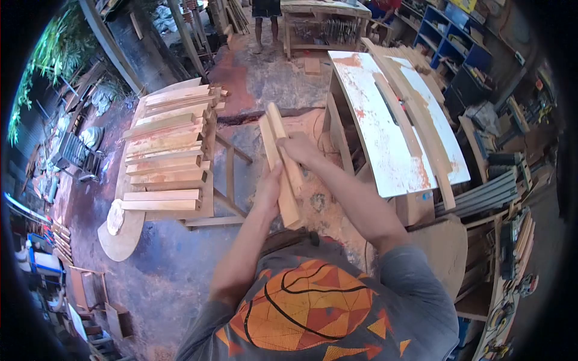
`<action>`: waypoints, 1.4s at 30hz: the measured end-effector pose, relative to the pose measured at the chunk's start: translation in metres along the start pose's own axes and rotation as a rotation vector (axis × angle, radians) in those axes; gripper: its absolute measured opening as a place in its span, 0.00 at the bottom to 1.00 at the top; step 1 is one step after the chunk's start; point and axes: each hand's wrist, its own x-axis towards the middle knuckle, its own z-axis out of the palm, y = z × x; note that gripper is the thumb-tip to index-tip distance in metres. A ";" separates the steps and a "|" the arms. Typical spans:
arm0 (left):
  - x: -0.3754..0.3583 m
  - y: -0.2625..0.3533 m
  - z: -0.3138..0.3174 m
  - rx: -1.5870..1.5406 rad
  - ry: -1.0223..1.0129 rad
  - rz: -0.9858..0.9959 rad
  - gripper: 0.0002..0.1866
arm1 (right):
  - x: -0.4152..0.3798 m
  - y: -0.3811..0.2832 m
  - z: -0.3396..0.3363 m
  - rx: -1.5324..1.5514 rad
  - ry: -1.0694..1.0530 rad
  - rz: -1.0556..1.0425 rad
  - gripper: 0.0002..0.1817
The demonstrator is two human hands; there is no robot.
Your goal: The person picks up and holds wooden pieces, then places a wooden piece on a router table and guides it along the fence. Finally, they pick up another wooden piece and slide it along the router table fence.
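Mid-frame: two short wooden slats (280, 161) held together face to face, tilted up and away from the body. Left hand (269, 191) closed around the lower part, right hand (299, 148) wrapped over the upper part. Apparently in the middle of pairing or squaring up the pieces, ends not quite flush. Left of centre: stack of cut boards (167, 153) on a low worktop (123, 237), well apart from the hands. Right: white painted panel (385, 126) under long timber strips (415, 114). Next move likely needing the ends slid level, grip kept firm on both faces.
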 end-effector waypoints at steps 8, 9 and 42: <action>0.042 -0.024 -0.079 0.036 0.202 0.049 0.22 | -0.090 -0.032 0.020 0.003 -0.193 0.039 0.27; 0.044 -0.030 -0.087 0.024 0.170 0.140 0.22 | -0.107 -0.042 0.021 -0.075 -0.132 -0.018 0.26; -0.081 0.030 -0.044 0.321 -0.068 0.117 0.29 | -0.136 -0.077 0.034 0.070 0.169 0.015 0.24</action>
